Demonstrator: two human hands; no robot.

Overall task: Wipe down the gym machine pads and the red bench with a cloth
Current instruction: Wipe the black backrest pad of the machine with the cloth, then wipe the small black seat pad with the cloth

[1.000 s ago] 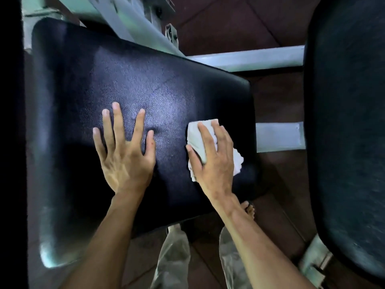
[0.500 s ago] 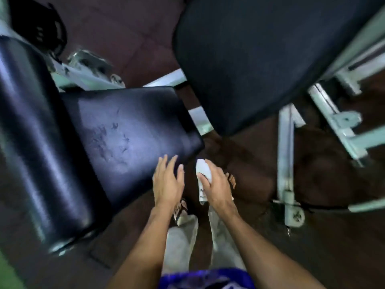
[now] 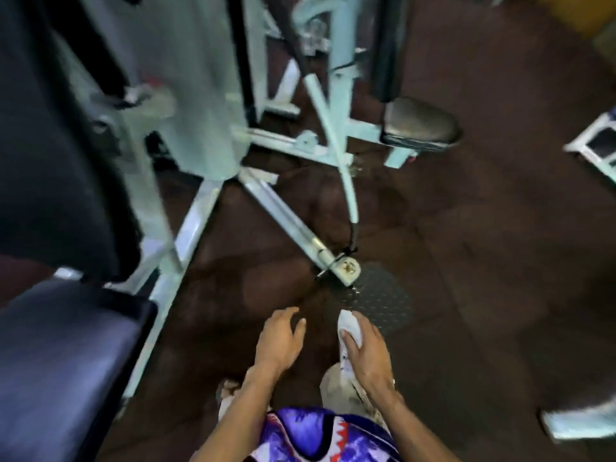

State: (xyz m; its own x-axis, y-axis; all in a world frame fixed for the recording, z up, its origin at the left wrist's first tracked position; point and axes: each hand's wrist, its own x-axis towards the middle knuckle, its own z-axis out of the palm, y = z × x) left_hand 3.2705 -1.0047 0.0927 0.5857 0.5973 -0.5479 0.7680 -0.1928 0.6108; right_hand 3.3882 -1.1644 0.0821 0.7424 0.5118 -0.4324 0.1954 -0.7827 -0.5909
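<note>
Head cam, only view: no readable brand, label or writing anywhere; too blurred. The print on your shorts (image 3: 320, 435) is purple, white and red, no letters to make out.

Your right hand (image 3: 366, 355) grips the white cloth (image 3: 348, 328), fingers curled over it, cloth poking out ahead of the fingertips. Your left hand (image 3: 278, 341) is just left of the cloth, apart from it, fingers loosely bent, holding nothing. Both hands hang over the dark floor (image 3: 483, 245), touching no pad.

The black seat pad (image 3: 63, 358) is well left of the cloth, at the frame's lower-left. Above it rises a black back pad (image 3: 43, 135), far left of the cloth.

Ahead of the cloth: pale green machine frame (image 3: 200, 105), w/ a diagonal bar (image 3: 283, 211) running down to a foot plate (image 3: 346, 270) just beyond the cloth. A round textured floor patch (image 3: 380, 298) sits btw that plate and the cloth. Further ahead and right of the cloth, a small dark pad (image 3: 420, 125) on another frame. Your pale trousers (image 3: 336, 391) show below the cloth.
</note>
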